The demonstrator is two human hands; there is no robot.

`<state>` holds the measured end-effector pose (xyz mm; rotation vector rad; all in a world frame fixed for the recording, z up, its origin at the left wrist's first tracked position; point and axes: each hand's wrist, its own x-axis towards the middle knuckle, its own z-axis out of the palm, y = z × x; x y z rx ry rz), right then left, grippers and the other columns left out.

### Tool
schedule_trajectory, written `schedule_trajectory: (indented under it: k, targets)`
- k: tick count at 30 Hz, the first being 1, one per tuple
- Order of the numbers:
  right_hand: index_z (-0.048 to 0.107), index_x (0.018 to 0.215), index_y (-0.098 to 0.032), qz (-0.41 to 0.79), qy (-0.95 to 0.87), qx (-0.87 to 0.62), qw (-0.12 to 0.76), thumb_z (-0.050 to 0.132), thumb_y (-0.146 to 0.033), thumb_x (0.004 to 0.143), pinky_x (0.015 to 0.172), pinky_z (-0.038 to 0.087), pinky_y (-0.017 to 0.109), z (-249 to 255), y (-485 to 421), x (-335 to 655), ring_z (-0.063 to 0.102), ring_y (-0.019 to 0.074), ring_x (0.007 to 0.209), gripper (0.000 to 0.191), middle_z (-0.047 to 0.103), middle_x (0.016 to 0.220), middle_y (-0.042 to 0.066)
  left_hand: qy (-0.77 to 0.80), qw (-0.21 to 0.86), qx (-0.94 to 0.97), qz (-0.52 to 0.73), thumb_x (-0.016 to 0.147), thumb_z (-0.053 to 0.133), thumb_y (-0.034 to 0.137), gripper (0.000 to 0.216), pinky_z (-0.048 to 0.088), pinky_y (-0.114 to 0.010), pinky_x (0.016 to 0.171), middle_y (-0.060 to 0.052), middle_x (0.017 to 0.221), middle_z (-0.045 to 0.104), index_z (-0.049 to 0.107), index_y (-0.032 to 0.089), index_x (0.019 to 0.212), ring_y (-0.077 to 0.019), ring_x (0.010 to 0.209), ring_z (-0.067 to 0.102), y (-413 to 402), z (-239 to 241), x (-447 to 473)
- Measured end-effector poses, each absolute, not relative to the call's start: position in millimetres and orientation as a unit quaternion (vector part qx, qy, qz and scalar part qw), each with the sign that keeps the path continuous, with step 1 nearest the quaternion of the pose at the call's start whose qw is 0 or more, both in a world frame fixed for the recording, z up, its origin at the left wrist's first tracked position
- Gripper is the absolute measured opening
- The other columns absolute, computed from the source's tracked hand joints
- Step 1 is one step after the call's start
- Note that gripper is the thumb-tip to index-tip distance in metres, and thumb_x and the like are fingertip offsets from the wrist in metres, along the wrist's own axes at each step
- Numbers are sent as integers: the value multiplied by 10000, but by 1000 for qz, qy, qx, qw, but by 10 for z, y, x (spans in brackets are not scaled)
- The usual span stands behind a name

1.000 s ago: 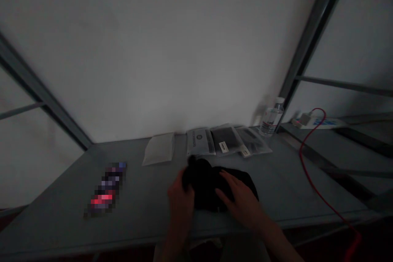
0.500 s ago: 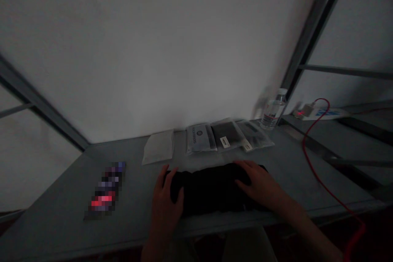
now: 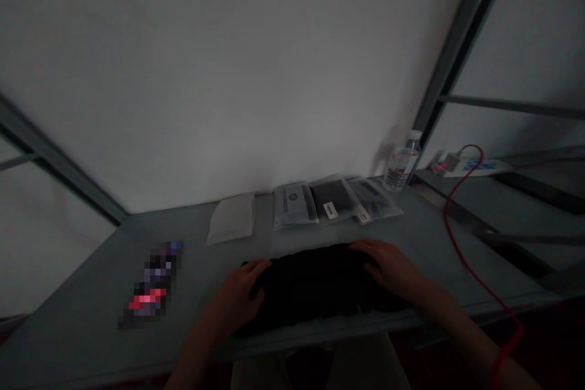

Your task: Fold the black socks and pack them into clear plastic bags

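Note:
A folded piece of black cloth [image 3: 315,286] lies as a wide strip near the front edge of the table. It is too dark to tell what kind of garment or fabric item it is. My left hand [image 3: 240,295] grips its left end, fingers over the upper corner and thumb lower down on the cloth. At the other end, my right hand [image 3: 386,262] holds the upper right part, fingers along the top edge and thumb on the fabric. Both palms face down, and the cloth under them is hidden.
Along the wall lie a white packet [image 3: 232,218], a printed grey bag [image 3: 295,205] and two clear bags of dark contents [image 3: 336,195]. A water bottle [image 3: 402,161] stands at the back right. A red cable [image 3: 457,244] hangs past the right side. A pixelated item [image 3: 153,283] lies left.
My left hand has shifted outward and turned, and the cloth's left end now spreads further left and toward me. My right hand stays at the right end. The view has moved slightly.

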<state>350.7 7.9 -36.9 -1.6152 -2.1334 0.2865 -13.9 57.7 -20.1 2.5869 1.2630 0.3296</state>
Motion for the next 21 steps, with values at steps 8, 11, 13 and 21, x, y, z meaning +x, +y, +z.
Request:
schedule_trajectory:
  k: [8, 11, 13, 21]
  targets:
    - [677, 906, -196, 60, -735, -630, 244, 438, -262, 929, 712, 544, 368, -381, 174, 3501, 711, 246, 755, 249, 738, 811, 70, 482, 102, 862, 120, 792, 481, 124, 482, 562, -354, 776, -46, 946, 744, 581, 232, 1251, -219, 823, 712, 602, -72, -174]
    - [652, 986, -158, -18, -680, -687, 257, 482, -326, 920, 729, 548, 417, -409, 309, 3477, 700, 294, 801, 249, 723, 854, 121, 545, 47, 802, 241, 871, 479, 222, 364, 566, -380, 792, -74, 970, 726, 590, 210, 1218, -234, 853, 708, 801, -115, -80]
    - [629, 1051, -135, -84, -674, -675, 287, 529, -342, 900, 824, 537, 465, -388, 288, 3439, 672, 323, 930, 274, 700, 986, 164, 555, -30, 776, 299, 880, 488, 236, 374, 547, -447, 875, -137, 1166, 660, 566, 175, 1241, -283, 1036, 662, 825, -185, -20]
    - [521, 1303, -224, -21, -797, -514, 315, 576, -218, 877, 953, 538, 382, -340, -673, 3052, 576, 229, 1203, 430, 636, 1266, 96, 384, 18, 894, 229, 880, 590, 325, 430, 568, -411, 910, -82, 1321, 589, 521, 277, 1302, -246, 1164, 606, 88, -478, -25]
